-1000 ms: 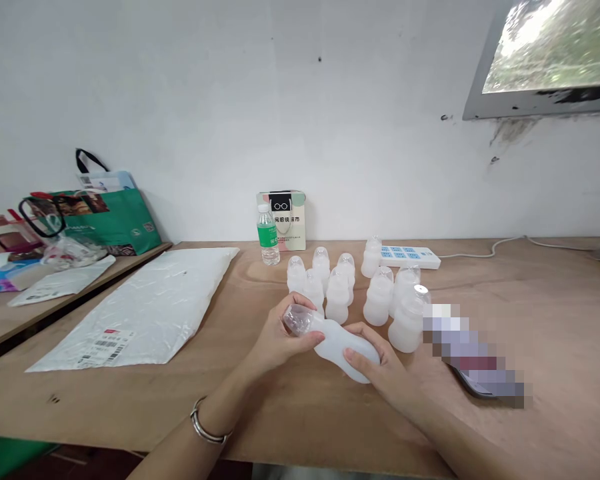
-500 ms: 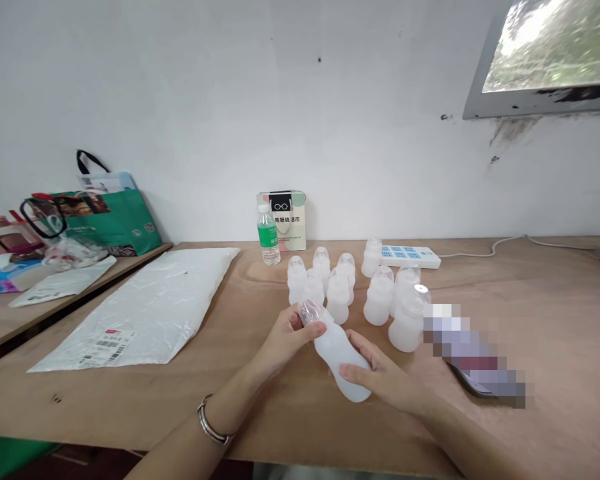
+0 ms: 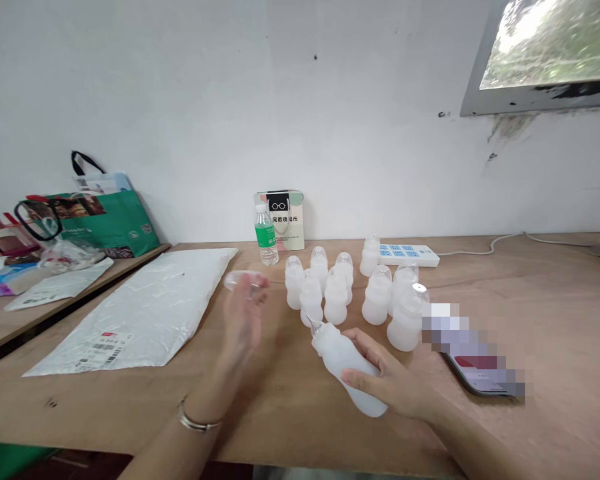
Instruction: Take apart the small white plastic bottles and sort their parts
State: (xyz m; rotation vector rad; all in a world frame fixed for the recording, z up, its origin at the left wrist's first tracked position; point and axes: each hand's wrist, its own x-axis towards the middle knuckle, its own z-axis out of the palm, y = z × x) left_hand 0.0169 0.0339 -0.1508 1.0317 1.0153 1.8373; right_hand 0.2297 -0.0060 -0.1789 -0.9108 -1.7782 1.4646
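In my right hand (image 3: 387,380) is a frosted white baby bottle (image 3: 353,373), tilted, with its neck pointing up and left. Its clear teat (image 3: 316,328) is uncovered. Off to the left, my left hand (image 3: 247,313), blurred by motion, is raised over the table with a clear dome cap (image 3: 237,279) at its fingers. Several similar baby bottles (image 3: 337,297) stand upright with clear caps on, just beyond the held bottle. The nearest of them on the right is a capped baby bottle (image 3: 404,327).
A phone (image 3: 480,373), partly pixelated, lies right of the bottles. Behind stand a water bottle (image 3: 266,237), a paper bag (image 3: 293,220) and a power strip (image 3: 410,255). A white plastic mailer (image 3: 150,307) covers the left. A green bag (image 3: 115,223) sits on the adjoining table.
The clear cap has come off the held bottle, and my left hand has moved up and left with it. My right hand keeps the bottle, now slightly lower and further right.
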